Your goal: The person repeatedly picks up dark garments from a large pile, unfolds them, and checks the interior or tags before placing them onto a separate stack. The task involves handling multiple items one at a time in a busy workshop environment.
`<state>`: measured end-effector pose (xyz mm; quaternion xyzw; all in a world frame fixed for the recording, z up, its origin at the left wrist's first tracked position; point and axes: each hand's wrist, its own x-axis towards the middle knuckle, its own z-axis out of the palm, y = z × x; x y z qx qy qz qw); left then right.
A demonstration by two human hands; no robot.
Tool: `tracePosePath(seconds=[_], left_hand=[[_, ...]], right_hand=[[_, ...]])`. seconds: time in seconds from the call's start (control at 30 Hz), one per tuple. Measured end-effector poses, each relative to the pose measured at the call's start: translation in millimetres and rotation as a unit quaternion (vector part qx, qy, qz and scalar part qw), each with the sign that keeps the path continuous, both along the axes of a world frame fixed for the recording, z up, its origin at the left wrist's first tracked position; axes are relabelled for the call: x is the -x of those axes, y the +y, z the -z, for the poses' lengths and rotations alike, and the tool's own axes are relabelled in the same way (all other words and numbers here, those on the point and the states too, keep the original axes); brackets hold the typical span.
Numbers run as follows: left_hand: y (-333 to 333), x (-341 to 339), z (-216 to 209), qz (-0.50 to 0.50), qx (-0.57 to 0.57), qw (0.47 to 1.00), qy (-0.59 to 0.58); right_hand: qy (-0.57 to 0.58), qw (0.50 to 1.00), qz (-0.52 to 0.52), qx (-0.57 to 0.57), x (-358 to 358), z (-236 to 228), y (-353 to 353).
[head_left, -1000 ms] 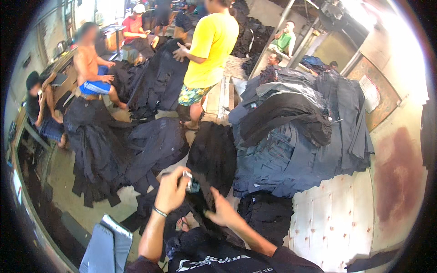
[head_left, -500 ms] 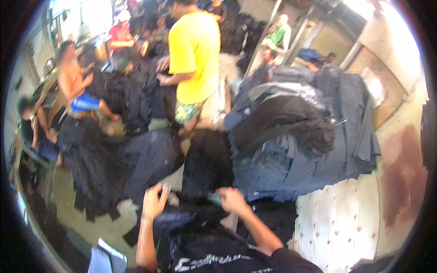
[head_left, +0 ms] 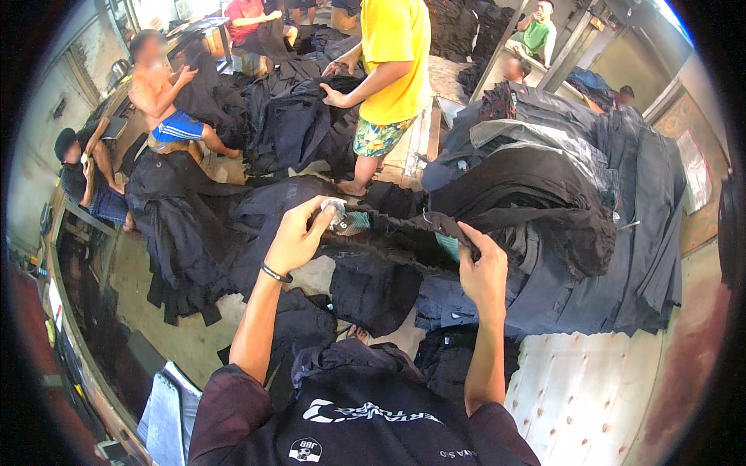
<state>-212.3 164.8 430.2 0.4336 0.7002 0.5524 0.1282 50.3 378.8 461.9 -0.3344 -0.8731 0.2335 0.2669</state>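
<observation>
A black garment, by its wide waist opening a pair of trousers [head_left: 404, 239], is stretched between my two hands at chest height. My left hand [head_left: 299, 239] grips one end of the waist, thumb on top, together with a crumpled whitish tag [head_left: 337, 214]. Pale teal lining shows just beside that tag and again near the other end. Fingers of my right hand [head_left: 485, 268] are closed round that far end of the waistband. Below, more dark cloth [head_left: 377, 292] lies on the floor by my foot; the lower part of the held garment blends into it.
To the right rises a large heap of dark trousers [head_left: 536, 194]. Another dark pile [head_left: 175, 225] lies left, on a low support. Ahead, a person in a yellow shirt [head_left: 395, 62] handles black cloth; several others sit around. A white tufted pad [head_left: 571, 388] lies at lower right.
My hands have come up and farther apart, and the garment's waist is now spread between them. The head view has shifted, with the surroundings sitting differently in the picture.
</observation>
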Motion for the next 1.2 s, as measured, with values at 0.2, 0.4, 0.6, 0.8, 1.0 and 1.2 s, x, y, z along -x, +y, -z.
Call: tracePosePath(seconds=[0.2, 0.4, 0.6, 0.8, 1.0, 1.2], left_hand=[[0, -5, 16, 0.023, 0.074, 0.994, 0.081], [-23, -58, 7, 0.167, 0.133, 0.966, 0.148], [-11, -75, 24, 0.139, 0.145, 0.963, 0.179], [-40, -39, 181, -0.029, 0.028, 0.999, 0.021], [-221, -63, 428, 0.314, 0.589, 0.729, 0.153], [-415, -176, 466, 0.096, 0.711, 0.651, -0.247]], right_hand=[[-0.067, 0.988, -0.118, 0.077, -26, 58, -10], [-0.318, 0.896, -0.215, 0.224, -72, 88, -66], [-0.198, 0.909, -0.217, 0.295, -46, 138, -147], [-0.177, 0.948, 0.000, 0.264, -93, 174, -185], [-0.247, 0.932, 0.187, 0.190, -207, 155, -198], [-0.221, 0.915, 0.303, 0.151, -291, 121, -237]])
